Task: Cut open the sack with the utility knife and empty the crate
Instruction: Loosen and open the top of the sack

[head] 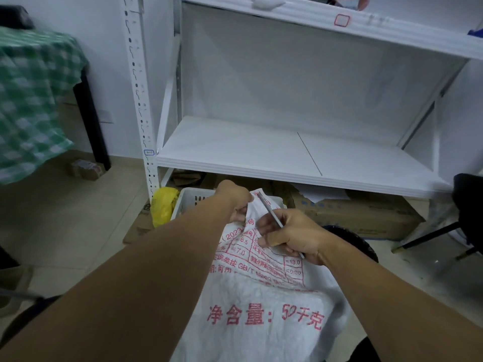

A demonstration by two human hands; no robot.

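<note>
- Two bare hands work at the top of a white woven sack (264, 304) printed with red characters; the sack fills the lower middle of the view, its upper end leaning over a white slotted plastic crate (192, 202) on the floor
- The left hand (236, 201) pinches the sack's top edge, fingers closed tight on the bunched fabric
- The right hand (290, 237) is curled round a slim grey utility knife (271, 214); its far end lies against the fabric just beside the left hand, though whether the blade is cutting the weave is hard to tell
- Behind the crate stands a white metal shelf unit (261, 158); a yellow plastic bag (163, 205) sits just left of the crate, flattened cardboard (366, 212) under the shelf
- A green checked cloth (34, 100) hangs at far left
</note>
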